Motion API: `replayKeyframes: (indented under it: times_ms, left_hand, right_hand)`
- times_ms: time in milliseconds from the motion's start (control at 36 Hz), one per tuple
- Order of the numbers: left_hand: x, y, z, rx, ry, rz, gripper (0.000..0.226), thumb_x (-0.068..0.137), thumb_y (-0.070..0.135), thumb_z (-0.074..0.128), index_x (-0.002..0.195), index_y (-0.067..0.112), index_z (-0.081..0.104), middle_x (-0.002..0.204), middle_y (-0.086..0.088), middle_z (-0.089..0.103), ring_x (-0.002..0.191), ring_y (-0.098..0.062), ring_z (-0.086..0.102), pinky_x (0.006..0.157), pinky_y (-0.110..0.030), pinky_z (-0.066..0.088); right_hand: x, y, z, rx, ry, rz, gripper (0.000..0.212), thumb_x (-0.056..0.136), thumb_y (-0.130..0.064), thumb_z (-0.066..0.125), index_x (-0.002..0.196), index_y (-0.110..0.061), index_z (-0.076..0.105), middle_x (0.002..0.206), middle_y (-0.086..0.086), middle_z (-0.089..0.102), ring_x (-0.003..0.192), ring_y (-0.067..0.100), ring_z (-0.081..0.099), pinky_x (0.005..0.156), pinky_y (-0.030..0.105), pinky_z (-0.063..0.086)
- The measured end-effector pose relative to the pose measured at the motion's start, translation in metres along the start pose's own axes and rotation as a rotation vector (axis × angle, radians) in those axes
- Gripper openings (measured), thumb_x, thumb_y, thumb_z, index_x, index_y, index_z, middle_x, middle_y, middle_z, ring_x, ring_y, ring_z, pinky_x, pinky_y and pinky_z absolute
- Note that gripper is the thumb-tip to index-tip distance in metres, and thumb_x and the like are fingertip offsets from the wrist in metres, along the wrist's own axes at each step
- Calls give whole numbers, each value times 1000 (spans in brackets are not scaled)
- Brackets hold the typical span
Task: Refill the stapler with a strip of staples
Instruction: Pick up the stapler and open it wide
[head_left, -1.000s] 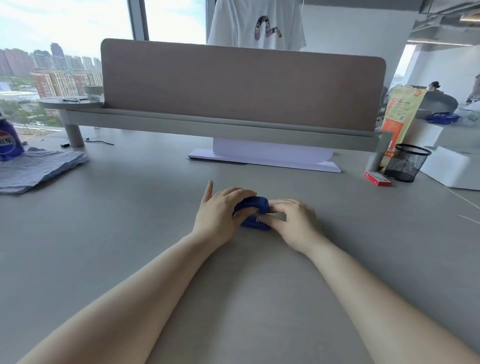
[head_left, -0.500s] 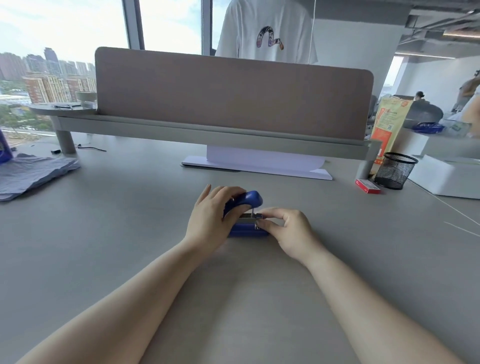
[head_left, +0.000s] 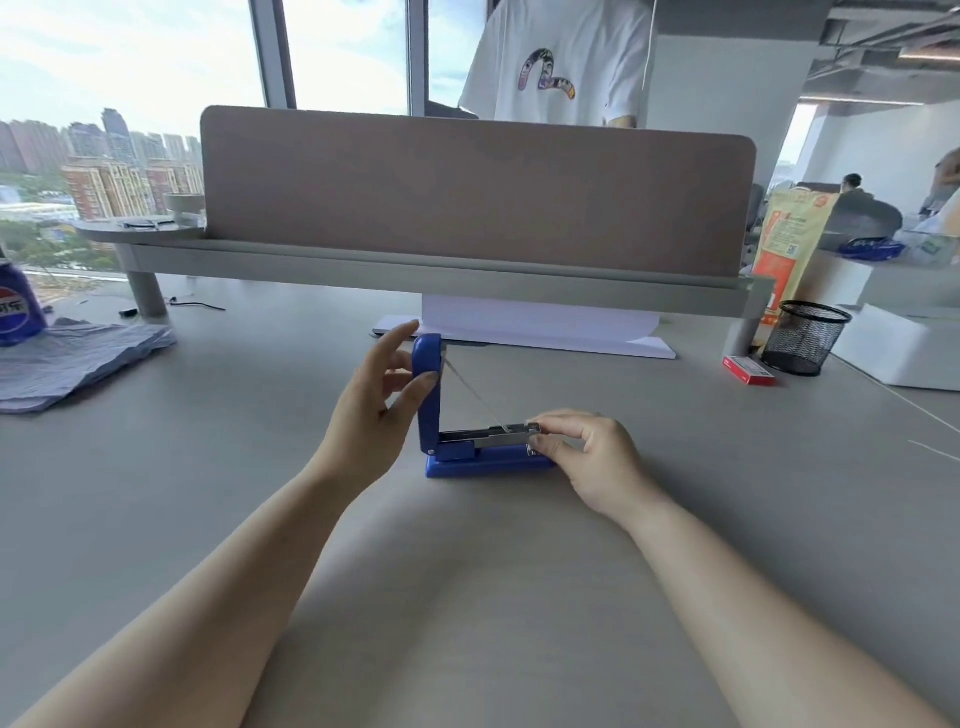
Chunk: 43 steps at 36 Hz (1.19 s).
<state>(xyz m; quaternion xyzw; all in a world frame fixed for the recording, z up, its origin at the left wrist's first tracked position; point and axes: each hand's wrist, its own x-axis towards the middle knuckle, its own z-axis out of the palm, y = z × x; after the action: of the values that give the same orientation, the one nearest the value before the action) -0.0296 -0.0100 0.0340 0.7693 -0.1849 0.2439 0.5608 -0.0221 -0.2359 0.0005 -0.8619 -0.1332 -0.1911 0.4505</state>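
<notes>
Stapler (head_left: 457, 451) open on the tabletop (head_left: 467, 597). Our left hand (head_left: 371, 415) grips the lid (head_left: 429, 410) upright so the magazine (head_left: 498, 435) lies exposed; our right hand (head_left: 587, 457) pinches the magazine's front end, steadying the base (head_left: 504, 462). We see no staple strip; a red box (head_left: 749, 370) lies well apart, right.

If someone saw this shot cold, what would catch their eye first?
The blue stapler mid-desk, its lid standing upright: the left hand holds the lid, the right hand pinches the front of the metal channel. At the far right, a red box lies beside a black mesh cup.
</notes>
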Motion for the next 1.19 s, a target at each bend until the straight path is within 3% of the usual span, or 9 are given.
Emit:
replayKeyframes:
  times_ms: [139, 306, 389, 472, 639, 778, 889, 1056, 1194]
  left_hand:
    - [4, -3, -15, 3, -87, -1, 42, 90, 14, 53, 121, 41, 43, 111, -4, 62, 96, -5, 63, 76, -4, 42]
    - [6, -8, -28, 70, -95, -41, 35, 89, 12, 56, 114, 32, 43, 103, 9, 60, 84, 8, 64, 69, -1, 41]
    - [4, -24, -36, 102, -48, -103, 33, 86, 13, 60, 111, 24, 41, 99, 9, 60, 80, 6, 65, 65, -7, 44]
    - [0, -40, -40, 163, -27, -185, 35, 81, 18, 67, 107, 20, 43, 95, 6, 60, 81, -5, 64, 63, -18, 43]
    - [-1, -59, -44, 359, -34, -300, 43, 69, 31, 79, 99, 17, 52, 101, 0, 60, 99, -17, 56, 81, -30, 41]
    - [2, -65, -46, 631, -61, -346, 50, 67, 52, 72, 102, 18, 59, 108, -6, 62, 104, -28, 53, 100, -45, 37]
    - [3, -68, -45, 796, -134, -341, 56, 68, 64, 63, 103, 20, 60, 108, -3, 61, 110, -25, 50, 108, -53, 26]
    - [-1, -58, -45, 777, -154, -364, 58, 68, 67, 61, 108, 26, 57, 116, -3, 60, 112, -24, 50, 98, -39, 37]
    - [-4, -52, -48, 653, -128, -405, 72, 67, 62, 66, 125, 25, 47, 135, -6, 48, 123, -27, 44, 101, -39, 39]
  right_hand:
    - [-1, 0, -1, 10, -5, 2, 16, 79, -19, 69, 93, -13, 73, 101, -1, 70, 101, 16, 61, 97, 35, 45]
    - [-3, -1, -3, 22, -12, 0, 15, 80, -15, 68, 93, -12, 73, 97, -5, 67, 101, 15, 60, 92, 25, 42]
    - [-2, 2, -5, 57, 14, 28, 12, 81, -11, 67, 91, -9, 73, 94, -4, 67, 97, 14, 60, 84, 12, 41]
    - [-2, 3, -7, 96, 40, 63, 10, 82, -7, 65, 89, -6, 72, 85, -14, 64, 90, 11, 59, 75, 0, 39]
    - [0, 9, -6, 77, 44, 127, 9, 82, -10, 65, 87, -9, 73, 96, -4, 64, 99, 16, 59, 87, 23, 40]
    - [2, 16, -4, 9, 38, 150, 9, 83, -15, 65, 87, -13, 73, 110, -1, 63, 106, 15, 55, 91, 25, 37]
    - [2, 17, -4, -11, 45, 152, 14, 83, -16, 65, 94, -11, 71, 109, -1, 63, 105, 15, 55, 90, 24, 37]
    - [0, 15, -5, 1, 33, 202, 19, 83, -23, 65, 100, -16, 68, 110, -1, 65, 105, 17, 58, 92, 29, 42]
    - [-5, 12, -12, -44, -57, 215, 31, 81, -30, 66, 110, -19, 63, 125, -3, 57, 117, 14, 52, 99, 29, 40]
